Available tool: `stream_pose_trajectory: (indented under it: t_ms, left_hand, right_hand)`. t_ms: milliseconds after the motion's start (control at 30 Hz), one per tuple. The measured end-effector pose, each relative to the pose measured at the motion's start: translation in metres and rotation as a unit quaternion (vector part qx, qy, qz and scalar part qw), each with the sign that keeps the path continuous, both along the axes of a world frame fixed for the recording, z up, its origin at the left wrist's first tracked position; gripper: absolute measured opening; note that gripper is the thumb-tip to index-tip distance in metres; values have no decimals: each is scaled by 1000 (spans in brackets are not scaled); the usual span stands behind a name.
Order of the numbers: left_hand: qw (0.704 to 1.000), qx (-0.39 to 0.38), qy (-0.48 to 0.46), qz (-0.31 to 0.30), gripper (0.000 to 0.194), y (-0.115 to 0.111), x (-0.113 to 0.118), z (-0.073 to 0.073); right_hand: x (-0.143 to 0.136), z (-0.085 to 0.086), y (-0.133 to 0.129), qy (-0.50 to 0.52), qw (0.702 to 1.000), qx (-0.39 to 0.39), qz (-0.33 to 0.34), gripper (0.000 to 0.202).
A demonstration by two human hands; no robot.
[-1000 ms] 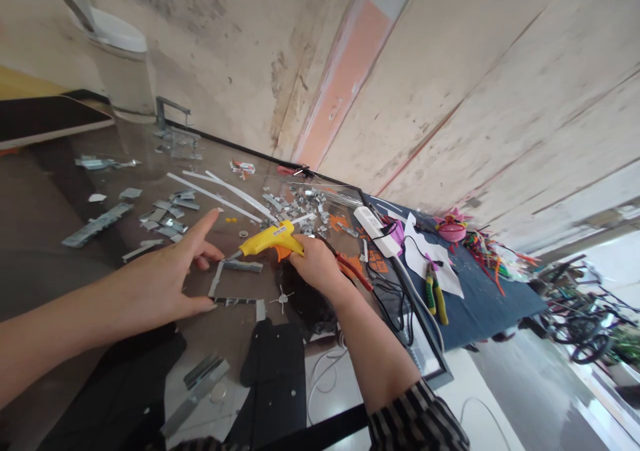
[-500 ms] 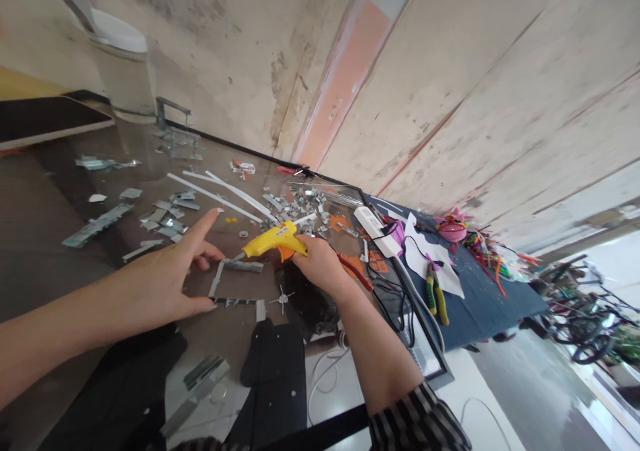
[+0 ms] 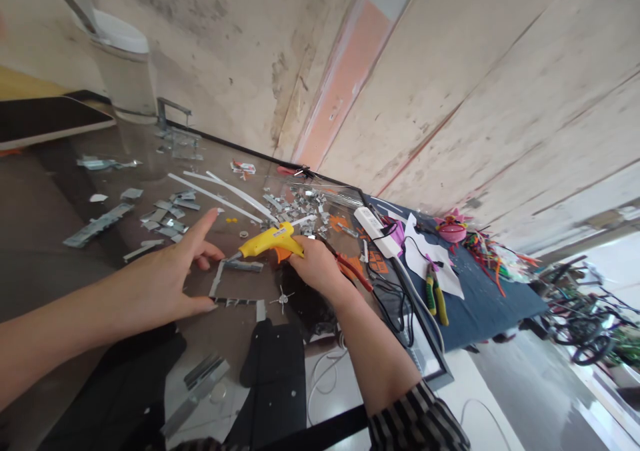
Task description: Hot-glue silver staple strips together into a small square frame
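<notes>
My right hand point(image 3: 317, 264) is wrapped round a yellow hot glue gun point(image 3: 267, 241) with an orange trigger. Its nozzle points left and down, at the upper corner of a three-sided frame of grey strips point(image 3: 216, 281) lying on the glass table. My left hand point(image 3: 173, 271) is spread at the frame's left side, index finger raised. Its thumb and curled fingers reach the frame's two left corners; whether they press on it I cannot tell. Right of the frame lies a small spoked grey piece point(image 3: 283, 298).
Cut grey pieces point(image 3: 300, 204), white glue sticks or strips point(image 3: 220, 198) and a long grey strip point(image 3: 99, 226) lie beyond my hands. A lidded container point(image 3: 125, 71) and a dark tablet-like slab point(image 3: 50, 119) stand back left. To the right are a power strip point(image 3: 376, 231), cables and green-handled pliers point(image 3: 436, 296).
The glue gun and my right hand have shifted slightly left, with the nozzle nearer the frame's upper left corner. My left hand stays in place.
</notes>
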State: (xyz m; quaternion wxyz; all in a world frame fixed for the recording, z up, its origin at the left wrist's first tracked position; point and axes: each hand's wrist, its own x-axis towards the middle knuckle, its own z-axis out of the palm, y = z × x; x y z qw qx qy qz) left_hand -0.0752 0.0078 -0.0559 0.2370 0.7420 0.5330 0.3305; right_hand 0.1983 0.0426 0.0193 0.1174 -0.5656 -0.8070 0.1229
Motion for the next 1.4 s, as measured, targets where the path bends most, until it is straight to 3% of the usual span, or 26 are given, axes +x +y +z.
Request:
stream_pose_trajectory:
  t_ms: [1000,1400]
  left_hand:
    - [1000,-27,8,-5,129,-4,3,11]
    - [1000,-21,-4,-10,129,-2,0,2]
  right_hand:
    - [-5,4,-4,-23,1000,6,-13,27]
    - [-6,3,-5,-27,999,1,-20,27]
